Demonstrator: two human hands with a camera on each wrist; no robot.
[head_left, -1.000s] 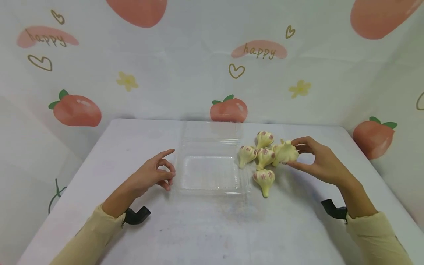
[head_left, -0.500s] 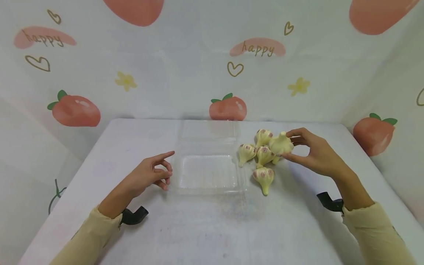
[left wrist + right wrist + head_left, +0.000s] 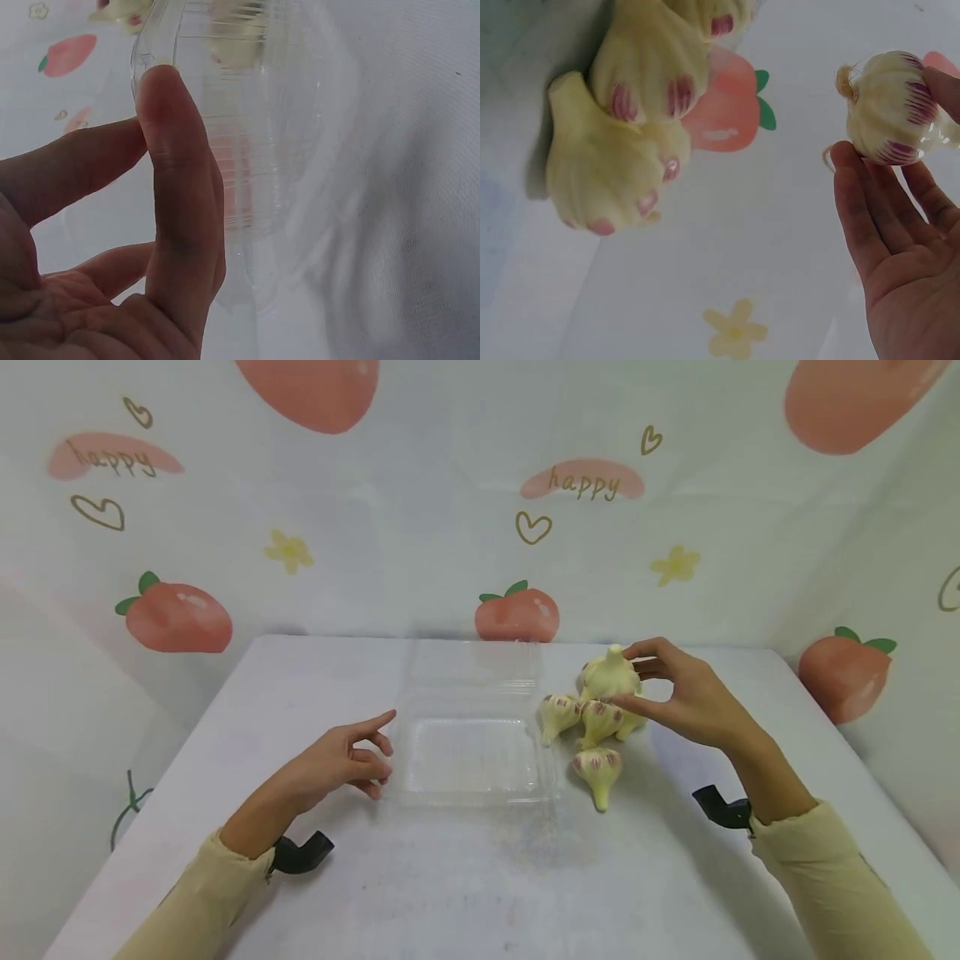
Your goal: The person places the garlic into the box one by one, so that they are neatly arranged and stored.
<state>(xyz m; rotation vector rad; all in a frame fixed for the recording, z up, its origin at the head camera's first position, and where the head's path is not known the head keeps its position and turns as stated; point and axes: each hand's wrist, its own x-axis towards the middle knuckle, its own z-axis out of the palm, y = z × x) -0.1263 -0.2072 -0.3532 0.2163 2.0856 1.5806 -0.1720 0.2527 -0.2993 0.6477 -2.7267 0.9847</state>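
My right hand (image 3: 686,697) holds a pale garlic bulb (image 3: 611,677) by its side, stem upward, above the back of a cluster. Fingers and thumb pinch this bulb (image 3: 892,109) in the right wrist view, where its purple streaks and roots show. Several other garlic bulbs (image 3: 602,720) lie to its front and left, some partly covered by the hand and the held bulb. A clear plastic box (image 3: 472,752) with its lid (image 3: 472,664) folded back sits left of the garlic. At its left edge my left hand (image 3: 337,764) hovers, fingers loosely bent; contact with the rim is unclear.
Everything stands on a white table (image 3: 450,893). Behind it hangs a white cloth (image 3: 420,527) printed with fruit, hearts and flowers. A dark mount hangs under each wrist. Off the table's left side shows a green cord (image 3: 131,806).
My right hand has lifted the garlic bulb from the right side of the cluster and carried it left and toward the back. The left hand stays nearly still beside the box.
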